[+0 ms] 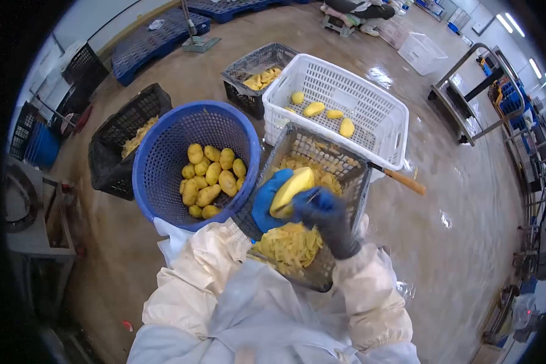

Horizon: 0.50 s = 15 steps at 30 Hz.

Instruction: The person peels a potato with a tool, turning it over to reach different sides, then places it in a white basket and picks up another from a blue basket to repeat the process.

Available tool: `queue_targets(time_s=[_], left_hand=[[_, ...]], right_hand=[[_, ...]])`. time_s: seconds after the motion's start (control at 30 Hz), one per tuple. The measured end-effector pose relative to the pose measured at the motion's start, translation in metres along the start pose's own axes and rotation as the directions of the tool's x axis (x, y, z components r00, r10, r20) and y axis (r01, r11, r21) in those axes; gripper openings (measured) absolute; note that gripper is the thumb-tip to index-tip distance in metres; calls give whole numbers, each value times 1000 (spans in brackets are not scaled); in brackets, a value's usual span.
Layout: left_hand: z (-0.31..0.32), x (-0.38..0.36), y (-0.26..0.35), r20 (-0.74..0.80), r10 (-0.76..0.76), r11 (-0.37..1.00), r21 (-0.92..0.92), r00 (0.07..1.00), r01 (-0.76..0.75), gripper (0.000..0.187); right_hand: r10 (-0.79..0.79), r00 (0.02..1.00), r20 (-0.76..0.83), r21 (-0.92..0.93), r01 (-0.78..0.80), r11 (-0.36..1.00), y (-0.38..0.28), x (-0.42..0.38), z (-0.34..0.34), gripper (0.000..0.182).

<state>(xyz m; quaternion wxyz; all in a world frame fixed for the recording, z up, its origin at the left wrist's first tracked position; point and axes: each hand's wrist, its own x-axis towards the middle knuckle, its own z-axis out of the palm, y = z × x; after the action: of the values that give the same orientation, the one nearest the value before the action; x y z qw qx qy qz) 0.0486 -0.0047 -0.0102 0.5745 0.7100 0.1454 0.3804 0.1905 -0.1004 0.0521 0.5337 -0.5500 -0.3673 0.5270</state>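
My left hand [265, 205], in a blue-palmed glove, is wrapped around a large yellow potato [293, 189], its surface mostly peeled. Close against the potato's right side is my right hand [322, 212], gloved in blue and grey and smeared by motion. Its fingers are curled; whatever they grip is hidden. Both hands are above a dark mesh crate [359, 182] holding a heap of potato peelings [290, 247]. To the left, unpeeled potatoes [208, 193] lie in a blue round basket [154, 176].
Behind the peelings crate stands a white crate [370, 100] with several peeled potatoes [314, 109]. A wooden handle [405, 181] juts out rightward. Black crates [118, 136] stand left and behind. A metal trolley [467, 100] is at right, blue pallets [154, 48] at back left.
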Motion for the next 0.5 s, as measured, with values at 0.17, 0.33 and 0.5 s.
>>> queue_targets(time_s=[0.17,0.33,0.5], left_hand=[[0,4,9,512,-495,-37,-819,702,572,50],[-19,-10,-11,267,-496,210,-886,826,413,58],[-23,-36,-35,-72,-493,679,-654,867,332,60]], right_hand=[[-336,846,-414,73,399,914,22,49,-70,10],[-130,990,48,89,126,988,3,-3,8,14],[-397,871,288,-335,480,811,17,-5,46,20]])
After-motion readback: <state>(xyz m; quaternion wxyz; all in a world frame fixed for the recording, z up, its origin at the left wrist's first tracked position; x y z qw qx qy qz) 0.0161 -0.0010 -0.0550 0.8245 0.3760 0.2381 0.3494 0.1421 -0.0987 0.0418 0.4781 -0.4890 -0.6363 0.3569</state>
